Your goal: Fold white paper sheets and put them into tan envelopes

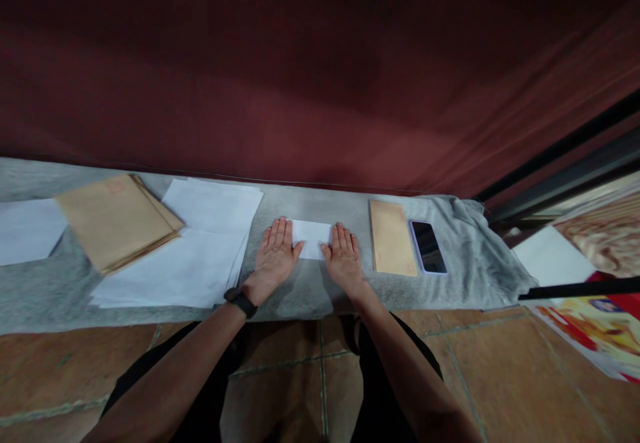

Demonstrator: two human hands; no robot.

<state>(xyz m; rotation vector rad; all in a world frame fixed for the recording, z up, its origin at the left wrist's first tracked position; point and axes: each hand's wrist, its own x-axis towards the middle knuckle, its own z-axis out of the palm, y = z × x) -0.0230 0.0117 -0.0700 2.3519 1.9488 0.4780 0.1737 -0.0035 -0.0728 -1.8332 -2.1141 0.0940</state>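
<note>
Two bare hands press flat on a small folded white paper (313,237) that lies in the middle of a bench (310,289) covered with a grey cloth. The left hand (274,256) rests on the paper's left edge and the right hand (344,256) on its right edge. The fingers (278,229) of both hands are stretched out straight and close together, palms down, gripping nothing. A black band (241,301) circles the left wrist.

To the left of the hands, a spread of loose white sheets (200,249) lies on the cloth. A stack of brown envelopes (117,221) sits partly on top of those sheets, turned at an angle. The envelopes lie flat; whether anything is inside them cannot be told. Farther left, another white sheet (27,231) reaches to the edge of the view.

To the right of the hands, a single brown envelope (391,237) lies flat with its short end toward the person, apart from the folded paper. Its contents cannot be seen. Just beside it on the right is a phone (428,247) with a dark screen, face up.

A dark red curtain (300,96) hangs behind the bench. Below the near edge of the bench are brown floor tiles (500,363).
</note>
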